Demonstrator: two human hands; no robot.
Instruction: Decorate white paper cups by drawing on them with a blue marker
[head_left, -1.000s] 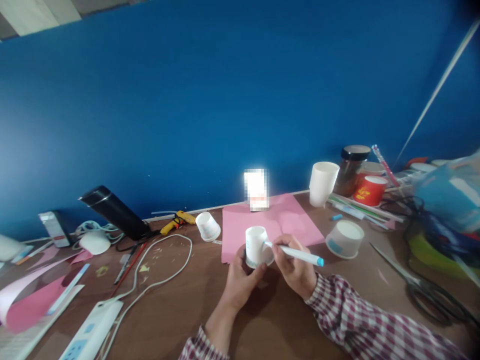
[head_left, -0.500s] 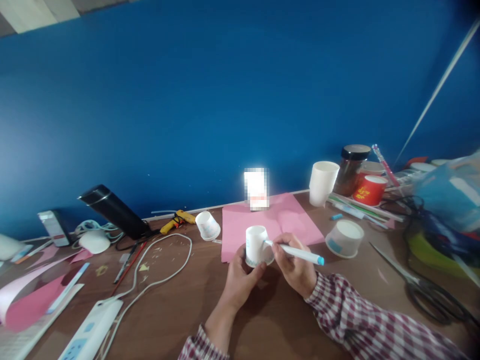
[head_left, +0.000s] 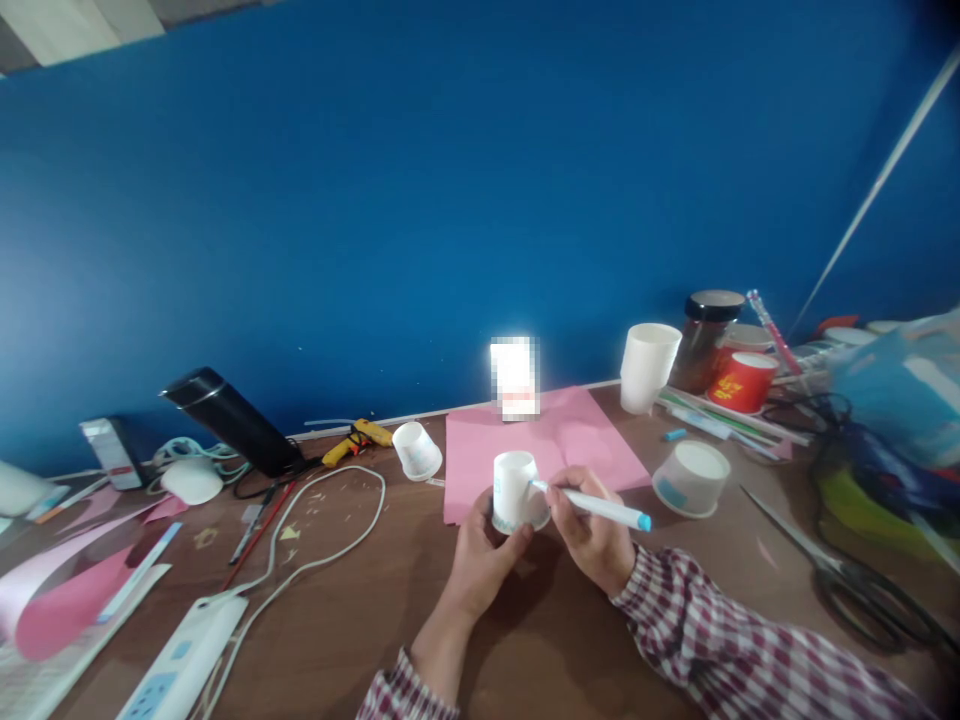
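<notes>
An upside-down white paper cup (head_left: 516,490) with a small blue drawn mark on its left side is gripped near its base by my left hand (head_left: 481,555). My right hand (head_left: 589,530) pinches a white marker (head_left: 607,508) with a light blue end. The marker's tip meets the cup's right side; whether it presses on the surface is too small to tell. Behind the cup lies pink paper (head_left: 510,450). Right of my right hand stands another upturned paper cup (head_left: 694,475) with a blue patch, and a small blue marker cap (head_left: 675,435) lies behind it.
Scissors (head_left: 840,570) lie at the right. A tilted paper cup (head_left: 417,452), yellow tool (head_left: 358,440) and white cable (head_left: 382,500) are at the left, with a power strip (head_left: 184,660) in front. Stacked white cups (head_left: 649,370) and a dark jar (head_left: 701,345) stand at the back right.
Almost nothing differs. The whole view has shifted very slightly; both hands, the cup and the marker keep the same position relative to each other.
</notes>
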